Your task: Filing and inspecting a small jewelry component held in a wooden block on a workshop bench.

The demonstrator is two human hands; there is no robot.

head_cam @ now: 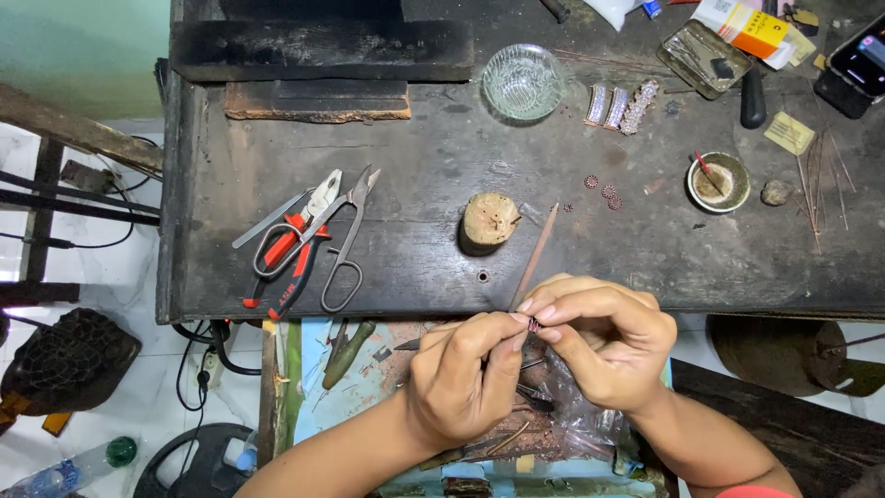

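- The person's left hand (pixel 461 373) and right hand (pixel 604 341) meet just below the near edge of the dark workbench (pixel 433 166), fingertips touching.
- Both hands are pinched narrow on one tiny dark red piece (pixel 534 324), held between thumb and fingers of each; what the piece is cannot be told at this size.
- A thin wooden stick (pixel 537 254) slants up from the fingers onto the workbench; which hand grips it is not clear.
- On the workbench just above the hands stands a short wooden stump (pixel 487 221), upright.
- Left of the stump lie metal shears (pixel 346 244), red-handled pliers (pixel 290 254) and a flat steel strip (pixel 272 219), overlapping one another.
- Above the stump, towards the far side, sits a clear glass bowl (pixel 524 81).
- Right of the bowl lie three sparkling strips (pixel 622 106) side by side; below them, right of the stump, are a few small round reddish pieces (pixel 604 192).
- Far right of the stump stands a small round dish (pixel 719 182) with pale paste and a red-tipped stick in it.
- Under the hands is a cluttered tray (pixel 369 378) with small tools and a clear plastic bag (pixel 581 420).
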